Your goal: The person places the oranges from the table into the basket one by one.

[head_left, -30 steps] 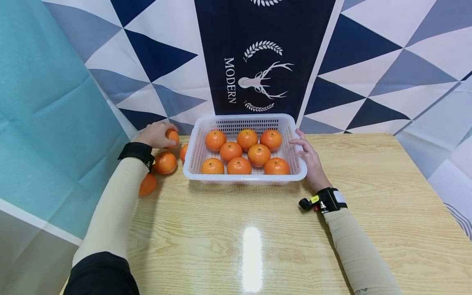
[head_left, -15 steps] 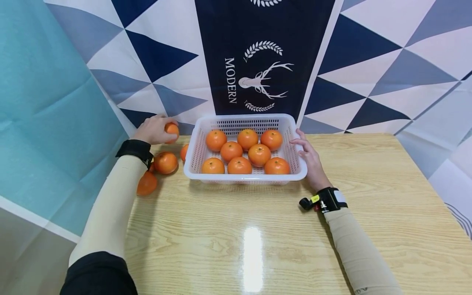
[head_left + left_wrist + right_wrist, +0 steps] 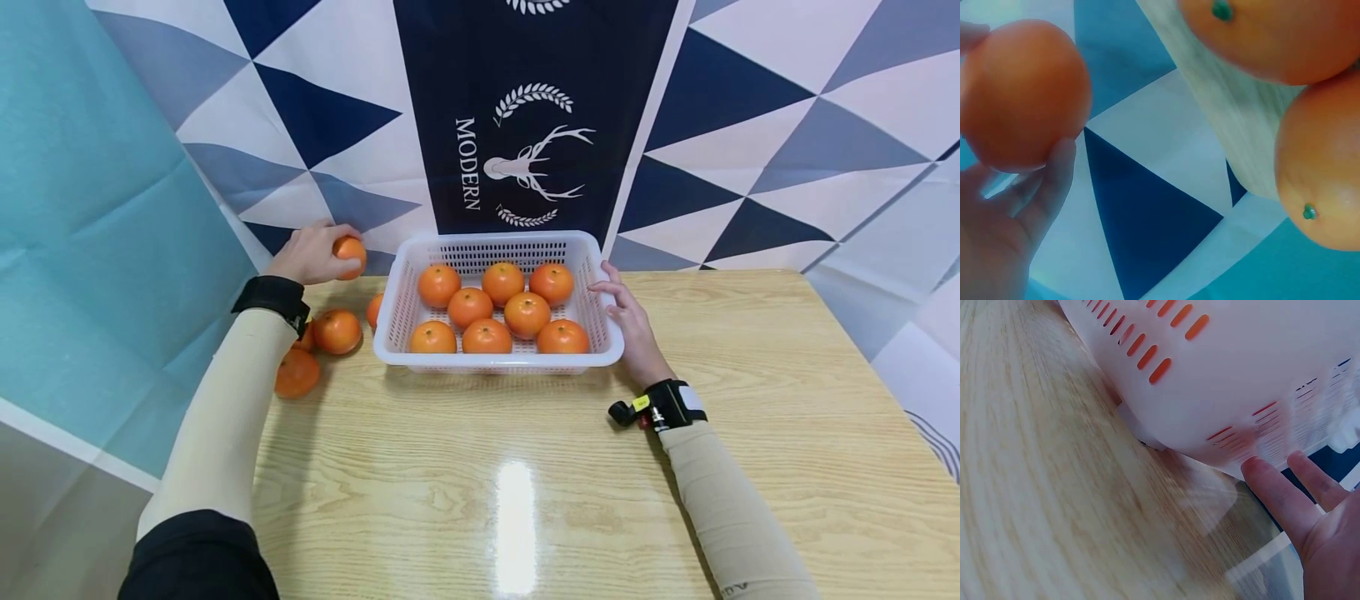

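In the head view, my left hand (image 3: 309, 254) holds an orange (image 3: 349, 257) above the table's far left edge. The left wrist view shows fingers and thumb around that orange (image 3: 1029, 94), with two more oranges on the wooden surface at right. At the right end of a white plastic basket (image 3: 495, 361), my right hand (image 3: 637, 333) rests its fingers on the rim and side wall. Seen from the right wrist, extended fingers (image 3: 1279, 497) touch the basket's slotted wall (image 3: 1210, 381). Several oranges (image 3: 487, 337) sit inside the basket, stems up.
Left of the basket, loose oranges lie on the wooden table (image 3: 420, 467), among them one near the forearm (image 3: 297, 373), one beside it (image 3: 337, 331) and one partly hidden by the basket (image 3: 374, 310). A patterned cloth (image 3: 345, 100) hangs directly behind.
My left hand has lifted its orange slightly upward, away from the other loose oranges. The front-left loose orange shows more as the forearm shifts left. Right hand and basket stay put.
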{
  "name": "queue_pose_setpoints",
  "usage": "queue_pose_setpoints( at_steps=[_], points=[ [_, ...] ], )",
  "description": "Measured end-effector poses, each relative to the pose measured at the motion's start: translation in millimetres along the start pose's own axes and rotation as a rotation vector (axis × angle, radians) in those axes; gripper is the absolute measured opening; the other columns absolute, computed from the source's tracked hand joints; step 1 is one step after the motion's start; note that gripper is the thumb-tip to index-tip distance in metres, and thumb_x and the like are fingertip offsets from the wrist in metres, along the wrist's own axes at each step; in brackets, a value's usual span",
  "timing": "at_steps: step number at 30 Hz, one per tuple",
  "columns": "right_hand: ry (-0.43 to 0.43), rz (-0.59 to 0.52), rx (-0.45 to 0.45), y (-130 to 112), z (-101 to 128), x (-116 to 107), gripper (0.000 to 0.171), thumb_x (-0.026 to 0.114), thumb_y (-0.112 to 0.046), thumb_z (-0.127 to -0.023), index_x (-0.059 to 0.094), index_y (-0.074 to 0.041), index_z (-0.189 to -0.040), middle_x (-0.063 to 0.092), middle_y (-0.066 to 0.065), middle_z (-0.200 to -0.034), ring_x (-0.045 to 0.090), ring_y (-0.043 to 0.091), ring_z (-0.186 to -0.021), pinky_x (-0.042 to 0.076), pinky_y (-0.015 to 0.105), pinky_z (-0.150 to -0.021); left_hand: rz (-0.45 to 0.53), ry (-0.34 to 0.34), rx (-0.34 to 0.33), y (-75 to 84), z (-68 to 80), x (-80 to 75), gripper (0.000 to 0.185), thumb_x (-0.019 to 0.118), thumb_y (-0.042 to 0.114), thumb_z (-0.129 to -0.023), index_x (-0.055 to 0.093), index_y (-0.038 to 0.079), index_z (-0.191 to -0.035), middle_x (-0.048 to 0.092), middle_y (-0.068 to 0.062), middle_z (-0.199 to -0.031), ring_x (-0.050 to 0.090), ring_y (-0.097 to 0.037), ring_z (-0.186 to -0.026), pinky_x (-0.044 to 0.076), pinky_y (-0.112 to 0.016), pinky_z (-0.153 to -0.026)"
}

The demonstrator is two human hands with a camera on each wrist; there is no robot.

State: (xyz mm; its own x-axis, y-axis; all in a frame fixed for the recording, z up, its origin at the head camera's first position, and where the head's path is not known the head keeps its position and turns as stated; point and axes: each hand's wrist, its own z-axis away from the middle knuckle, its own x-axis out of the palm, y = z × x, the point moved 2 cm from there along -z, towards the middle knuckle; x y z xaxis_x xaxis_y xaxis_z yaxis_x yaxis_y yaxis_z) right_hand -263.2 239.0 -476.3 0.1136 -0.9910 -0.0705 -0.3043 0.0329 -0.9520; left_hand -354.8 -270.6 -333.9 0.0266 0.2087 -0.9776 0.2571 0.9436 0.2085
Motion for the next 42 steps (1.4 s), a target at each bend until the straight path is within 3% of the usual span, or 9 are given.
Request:
queue_pose_setpoints(
  at_steps=[2, 7, 13, 15, 18, 22, 28, 36, 42],
  points=[
    [0.000, 0.000, 0.007, 0.0, 0.0, -0.1, 0.034, 0.045, -0.018, -0.114, 0.067, -0.020, -0.140, 0.014, -0.004, -0.193, 0.003, 0.029, -0.181, 0.028, 0.038, -0.143, 0.007, 0.003, 0.002, 1.8, -1.1, -1.3, 0.060, 0.061, 0.043, -0.096, 0.066, 0.013, -0.148, 0.061, -0.026, -0.135, 0.059, -0.045, -0.110, 0.054, -0.054, -0.091],
    [-0.003, 0.021, 0.016, 0.0, -0.2, -0.1, 0.036, 0.043, -0.019, -0.115, 0.061, -0.008, -0.145, 0.012, -0.004, -0.193, 0.002, 0.030, -0.182, 0.020, 0.057, -0.145, -0.006, -0.016, 0.006, 8.2, -5.7, -3.7, 0.061, 0.060, 0.045, -0.097, 0.066, 0.013, -0.149, 0.061, -0.026, -0.134, 0.058, -0.043, -0.112, 0.053, -0.052, -0.090],
    [-0.007, 0.009, 0.018, -1.2, 0.7, 0.7, 0.036, 0.042, -0.018, -0.115, 0.061, -0.009, -0.145, 0.012, -0.004, -0.193, 0.001, 0.030, -0.182, 0.016, 0.066, -0.143, -0.029, -0.023, 0.008, 20.0, -13.2, -5.8, 0.061, 0.060, 0.045, -0.097, 0.065, 0.013, -0.149, 0.059, -0.024, -0.134, 0.059, -0.042, -0.110, 0.054, -0.049, -0.089],
    [-0.010, 0.005, 0.018, -0.9, 0.6, 0.4, 0.036, 0.042, -0.018, -0.116, 0.062, -0.010, -0.144, 0.012, -0.004, -0.193, 0.001, 0.030, -0.182, 0.018, 0.062, -0.144, -0.032, -0.017, 0.014, 25.2, -15.3, -5.9, 0.061, 0.060, 0.045, -0.097, 0.065, 0.013, -0.149, 0.060, -0.024, -0.135, 0.059, -0.042, -0.111, 0.054, -0.050, -0.090],
    [-0.012, 0.007, 0.020, 0.1, 0.4, 0.0, 0.035, 0.042, -0.019, -0.116, 0.063, -0.014, -0.143, 0.012, -0.005, -0.193, 0.001, 0.030, -0.182, 0.028, 0.039, -0.143, -0.038, -0.013, 0.020, 33.0, -18.2, -4.4, 0.062, 0.061, 0.045, -0.097, 0.064, 0.012, -0.150, 0.059, -0.025, -0.138, 0.059, -0.043, -0.112, 0.055, -0.051, -0.093],
    [-0.016, 0.012, 0.016, 1.2, 0.2, -0.6, 0.035, 0.043, -0.020, -0.116, 0.063, -0.014, -0.144, 0.012, -0.005, -0.193, 0.002, 0.032, -0.181, 0.038, 0.013, -0.128, -0.037, -0.017, 0.016, 44.1, -21.8, -1.2, 0.063, 0.062, 0.045, -0.098, 0.063, 0.012, -0.152, 0.059, -0.025, -0.141, 0.058, -0.043, -0.115, 0.055, -0.051, -0.096],
    [-0.014, 0.008, 0.010, 1.8, 0.2, -1.5, 0.034, 0.044, -0.021, -0.116, 0.063, -0.014, -0.143, 0.012, -0.005, -0.193, 0.002, 0.032, -0.181, 0.038, 0.015, -0.130, -0.040, -0.016, 0.023, 61.1, -28.6, 2.3, 0.062, 0.061, 0.045, -0.099, 0.063, 0.014, -0.153, 0.059, -0.024, -0.143, 0.057, -0.043, -0.118, 0.055, -0.052, -0.100],
    [-0.012, 0.022, 0.006, 1.8, -0.3, -0.8, 0.036, 0.043, -0.024, -0.117, 0.062, -0.011, -0.145, 0.012, -0.006, -0.193, 0.003, 0.034, -0.181, 0.041, 0.006, -0.120, -0.058, -0.048, 0.061, 85.5, -38.9, 6.0, 0.063, 0.063, 0.046, -0.100, 0.061, 0.019, -0.156, 0.058, -0.022, -0.145, 0.058, -0.043, -0.120, 0.055, -0.053, -0.105],
    [-0.014, 0.025, 0.011, 2.2, -0.2, -0.5, 0.036, 0.043, -0.023, -0.117, 0.062, -0.012, -0.145, 0.012, -0.006, -0.193, 0.003, 0.033, -0.181, 0.040, 0.010, -0.124, -0.035, -0.057, 0.077, 102.8, -46.9, 9.5, 0.060, 0.065, 0.046, -0.099, 0.062, 0.022, -0.154, 0.054, -0.021, -0.158, 0.057, -0.044, -0.129, 0.056, -0.057, -0.114]
  ],
)
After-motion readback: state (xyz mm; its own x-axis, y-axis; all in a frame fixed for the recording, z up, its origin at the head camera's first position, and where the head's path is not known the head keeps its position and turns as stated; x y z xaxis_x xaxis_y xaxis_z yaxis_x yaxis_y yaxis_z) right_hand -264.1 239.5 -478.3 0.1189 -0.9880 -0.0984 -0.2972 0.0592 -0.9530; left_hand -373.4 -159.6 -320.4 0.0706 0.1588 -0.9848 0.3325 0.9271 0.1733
